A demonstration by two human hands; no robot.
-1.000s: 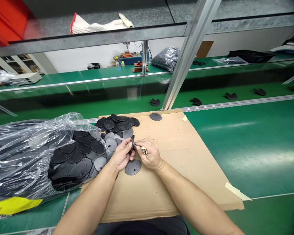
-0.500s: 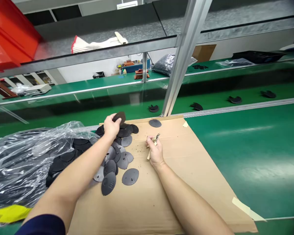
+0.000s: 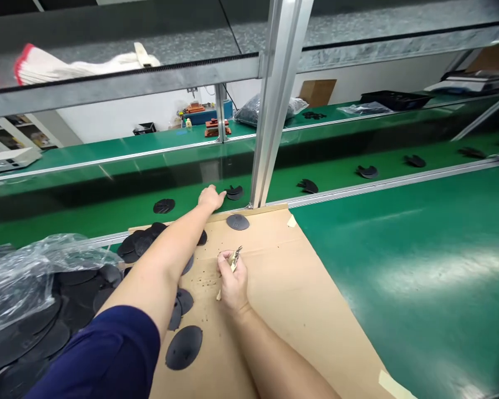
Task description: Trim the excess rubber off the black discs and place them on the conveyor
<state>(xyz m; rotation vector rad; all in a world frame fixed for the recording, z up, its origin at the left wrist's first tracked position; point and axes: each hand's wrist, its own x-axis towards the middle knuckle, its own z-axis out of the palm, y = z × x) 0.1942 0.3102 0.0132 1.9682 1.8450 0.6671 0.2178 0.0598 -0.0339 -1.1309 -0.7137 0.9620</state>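
Note:
My left hand (image 3: pixel 210 199) reaches over the green strip behind the cardboard. Its thumb points right, apart from the curled fingers, close beside a notched black part (image 3: pixel 234 193); contact is unclear. No disc shows in this hand. In my right hand (image 3: pixel 234 282) is a pair of small cutting pliers (image 3: pixel 235 259) with pale handles, jaws pointing up and away. Beneath it lies the cardboard sheet (image 3: pixel 283 299), dotted with dark crumbs. One black oval disc (image 3: pixel 238 222) lies near its far edge, another oval disc (image 3: pixel 184 347) nearer me. My left arm hides part of the disc pile (image 3: pixel 143 242).
A clear plastic bag (image 3: pixel 16 282) of black discs lies at left. More black parts (image 3: pixel 366 172) sit along the green strip, with a lined black disc (image 3: pixel 164 206) left of my hand. A metal post (image 3: pixel 270 122) rises beyond the cardboard; a shelf with a white glove (image 3: pixel 83 67) hangs above.
My left hand has moved forward from above the pile to the green strip, and the disc it held has left it. My right hand still grips the pliers. The view has shifted right.

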